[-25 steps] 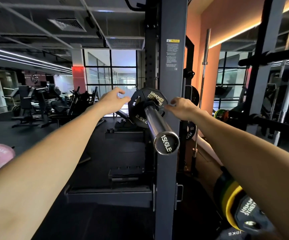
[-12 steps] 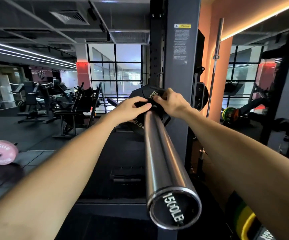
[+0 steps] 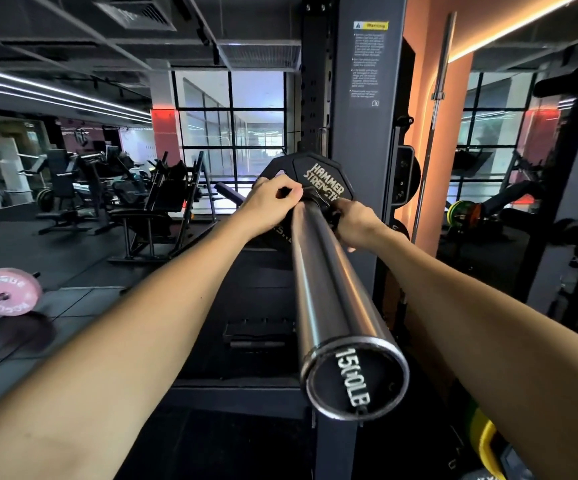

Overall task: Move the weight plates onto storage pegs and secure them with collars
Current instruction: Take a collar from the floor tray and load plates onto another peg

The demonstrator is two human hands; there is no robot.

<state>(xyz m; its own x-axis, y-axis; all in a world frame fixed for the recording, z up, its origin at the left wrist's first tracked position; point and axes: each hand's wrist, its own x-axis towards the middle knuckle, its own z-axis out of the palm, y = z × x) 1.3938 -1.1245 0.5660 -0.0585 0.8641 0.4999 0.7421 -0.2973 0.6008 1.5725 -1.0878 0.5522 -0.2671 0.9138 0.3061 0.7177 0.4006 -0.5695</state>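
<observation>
Our left hand (image 3: pixel 269 206) and right hand (image 3: pixel 356 226) pinch collar (image 3: pixel 318 199) against black plate (image 3: pixel 318 178) on steel sleeve (image 3: pixel 329 289); pink plate (image 3: pixel 7 292) at nine o'clock.

A pink plate (image 3: pixel 7 292) sits on a thin bar near the dark floor at far left. Behind it stand black benches and machines (image 3: pixel 149 209) — with gridded windows (image 3: pixel 232 123) beyond. A warning label (image 3: pixel 369 64) marks the grey rack upright (image 3: pixel 363 140).

Daylight is blooming through the windows (image 3: pixel 232 133), ceiling light strips (image 3: pixel 55 91) are glowing, edges are bowing, pink plate (image 3: pixel 7 292) is blurring.
</observation>
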